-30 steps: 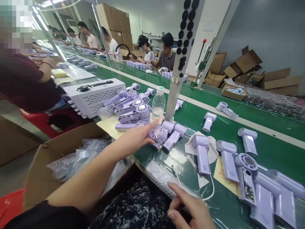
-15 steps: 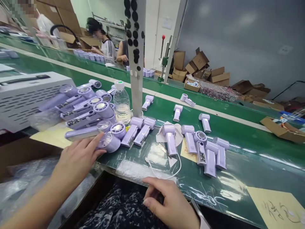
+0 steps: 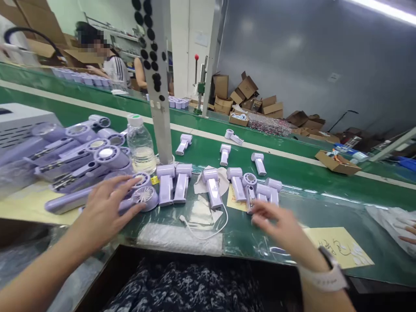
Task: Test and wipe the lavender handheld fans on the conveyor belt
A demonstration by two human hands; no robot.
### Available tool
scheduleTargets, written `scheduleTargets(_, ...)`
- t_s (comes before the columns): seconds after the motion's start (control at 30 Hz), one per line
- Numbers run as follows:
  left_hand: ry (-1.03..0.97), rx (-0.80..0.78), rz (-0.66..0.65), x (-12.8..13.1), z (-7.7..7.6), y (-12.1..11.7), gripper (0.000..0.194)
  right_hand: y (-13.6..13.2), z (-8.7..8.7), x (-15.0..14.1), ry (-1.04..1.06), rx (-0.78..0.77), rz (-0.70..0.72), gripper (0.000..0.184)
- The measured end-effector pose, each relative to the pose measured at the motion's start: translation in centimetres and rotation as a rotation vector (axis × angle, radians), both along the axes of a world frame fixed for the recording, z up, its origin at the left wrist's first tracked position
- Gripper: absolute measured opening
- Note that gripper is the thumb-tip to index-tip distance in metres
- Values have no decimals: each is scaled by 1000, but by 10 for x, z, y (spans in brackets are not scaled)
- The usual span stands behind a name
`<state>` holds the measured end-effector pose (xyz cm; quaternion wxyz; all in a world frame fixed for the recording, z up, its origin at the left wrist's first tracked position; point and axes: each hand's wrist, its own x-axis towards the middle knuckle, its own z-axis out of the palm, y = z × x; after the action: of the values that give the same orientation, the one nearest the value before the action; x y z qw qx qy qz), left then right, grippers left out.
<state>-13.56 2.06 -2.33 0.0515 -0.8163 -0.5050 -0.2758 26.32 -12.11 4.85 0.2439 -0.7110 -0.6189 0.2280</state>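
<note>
Beyond the green counter [image 3: 328,210], grey wall [image 3: 276,52] and heaped cardboard boxes [image 3: 247,86]; view swung right since 0.5 s ago, white box [image 3: 26,123] at left now cut off by the frame. Counter glossy, pale strip lengthwise, post [image 3: 160,130] with black discs rising from it. Opposite, 1 worker in a striped shirt [image 3: 118,71]. Water bottle [image 3: 141,149] beside post. Of the hands, left hand [image 3: 102,208] over 2 purple fans at near left, as before: fingers parted, thumb against the clear-fronted fan [image 3: 145,197]; firm hold, cannot tell. Right hand [image 3: 279,223] gone from near edge to the right-hand fan cluster, beside the open-housing fan [image 3: 250,180]; fingers half bent, nothing seen in grasp, contact unclear. Another person's hand [image 3: 408,234] newly visible, far right. Smallest: white cable [image 3: 226,219], looped on counter.
</note>
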Motion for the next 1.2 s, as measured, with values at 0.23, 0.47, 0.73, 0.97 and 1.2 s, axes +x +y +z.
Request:
scheduleTargets(0.23, 137, -549, -158, 163, 78, 134, 43, 158, 4, 139, -299, -154, -263, 12)
scheduleTargets(0.47, 153, -714, 376, 224, 44, 272, 40, 278, -19, 122, -376, -392, -177, 29)
scheduleTargets(0.73, 121, -791, 293, 258, 44, 255, 37, 334, -34, 44, -348, -493, -227, 54)
scheduleTargets(0.97, -120, -757, -76, 209, 70, 97, 42, 184, 25, 177, -312, -477, -323, 33)
scheduleTargets(1.2, -38, -514, 227, 200, 27, -23, 42, 24, 19, 162, -247, -584, -601, 41)
